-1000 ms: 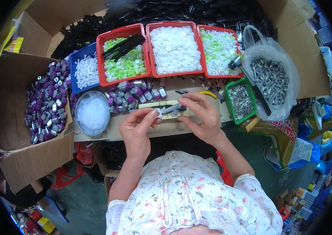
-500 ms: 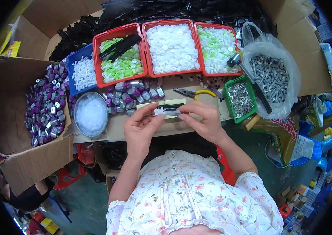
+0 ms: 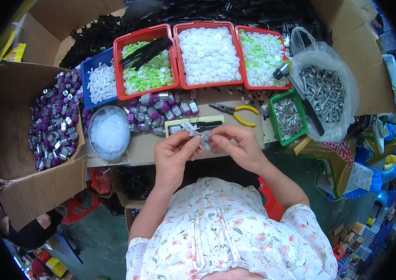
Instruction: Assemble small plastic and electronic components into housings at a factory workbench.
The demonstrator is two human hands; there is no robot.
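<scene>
At the left end of the tabletop [image 3: 143, 148], a cardboard box [image 3: 7, 116] holds many purple-and-silver parts [image 3: 57, 128]. Beside it are a blue tray [image 3: 86, 86] of white pins and, near the front edge, a round bowl [image 3: 107, 157] of whitish, translucent material. Red trays [image 3: 176, 56] of white and green pieces line the back. Above the middle of the front edge, the left hand [image 3: 171, 153] pinches a small white part [image 3: 189, 127] between thumb and forefinger. A cream holder [image 3: 214, 118] lies just beyond. The right hand [image 3: 240, 147] almost meets it, fingertips drawn together; blur hides whether they grip anything. Yellow-handled pliers [image 3: 233, 111] and a green basket [image 3: 295, 139] of metal pins sit rightward.
</scene>
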